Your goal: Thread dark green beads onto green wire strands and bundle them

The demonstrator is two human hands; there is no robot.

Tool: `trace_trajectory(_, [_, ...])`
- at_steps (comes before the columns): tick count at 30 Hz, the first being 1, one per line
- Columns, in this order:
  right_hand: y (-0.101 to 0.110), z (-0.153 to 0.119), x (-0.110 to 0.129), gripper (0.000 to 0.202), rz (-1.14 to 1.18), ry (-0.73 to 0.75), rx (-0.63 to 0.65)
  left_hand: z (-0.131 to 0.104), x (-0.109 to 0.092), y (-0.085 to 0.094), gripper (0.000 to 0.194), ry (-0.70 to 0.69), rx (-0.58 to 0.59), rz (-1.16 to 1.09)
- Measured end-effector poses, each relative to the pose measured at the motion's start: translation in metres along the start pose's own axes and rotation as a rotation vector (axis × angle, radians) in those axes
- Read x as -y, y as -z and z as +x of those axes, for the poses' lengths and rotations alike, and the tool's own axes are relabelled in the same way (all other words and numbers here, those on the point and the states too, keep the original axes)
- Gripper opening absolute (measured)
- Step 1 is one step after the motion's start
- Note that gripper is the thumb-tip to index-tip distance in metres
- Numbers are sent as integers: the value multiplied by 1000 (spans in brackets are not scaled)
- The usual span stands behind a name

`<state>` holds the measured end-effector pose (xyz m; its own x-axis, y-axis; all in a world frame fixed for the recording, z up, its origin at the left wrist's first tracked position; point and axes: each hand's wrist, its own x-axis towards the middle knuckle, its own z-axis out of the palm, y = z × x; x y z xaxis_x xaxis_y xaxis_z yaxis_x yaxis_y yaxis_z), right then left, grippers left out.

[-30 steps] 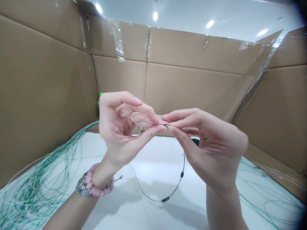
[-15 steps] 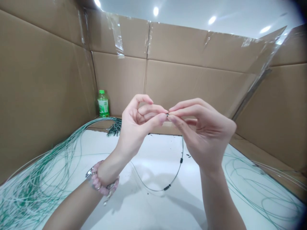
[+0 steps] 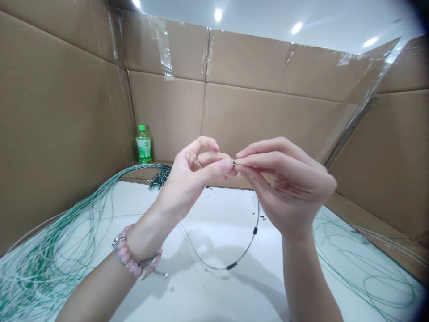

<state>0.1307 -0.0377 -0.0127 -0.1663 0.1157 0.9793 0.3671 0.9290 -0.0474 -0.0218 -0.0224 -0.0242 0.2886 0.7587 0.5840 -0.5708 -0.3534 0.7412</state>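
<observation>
Fingertip to fingertip, my left hand point(image 3: 192, 174) and my right hand point(image 3: 288, 185) meet above the white table point(image 3: 214, 295). A tiny dark bead-like piece point(image 3: 233, 163) shows between them, mostly covered by the fingers. My left thumb and index finger pinch at it. My right thumb and fingers are pressed together on a thin wire, whose end is hidden. Below my right hand the thin wire point(image 3: 246, 250) hangs in a loop, passing behind my left forearm. Two clusters of small black beads, an upper one point(image 3: 255, 230) and a lower one point(image 3: 231, 265), sit on it.
A bundle of green and white wires point(image 3: 77, 241) spreads over the left side, its dark-tipped ends point(image 3: 160, 176) at the back. Loose green wires point(image 3: 355, 264) lie at right. A green-capped bottle point(image 3: 144, 147) stands in the corner. Cardboard walls point(image 3: 268, 116) surround the table.
My left wrist has shifted slightly left and its fingers have moved a little lower. My right hand has moved slightly right, and the hanging loop has swayed a little.
</observation>
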Motion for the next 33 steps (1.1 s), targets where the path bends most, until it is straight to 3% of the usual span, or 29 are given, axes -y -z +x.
trace_trajectory(7, [-1, -1, 0, 21, 81, -19, -14, 0, 0, -3, 23, 137, 15, -207])
trace_trajectory(10, [-3, -1, 1, 18, 145, -70, -43, 0, 0, -5, 23, 134, 1, -226])
trace_trajectory(20, [-9, -3, 5, 14, 159, -161, -82, -8, 2, -8, 24, -265, -135, 314])
trace_trajectory(27, [-12, -2, 7, 15, 213, -225, -117, -7, 7, -12, 23, -429, -178, 389])
trace_trajectory(33, [-7, -3, 9, 16, 135, -254, -55, -9, 9, -11, 27, -513, -195, 441])
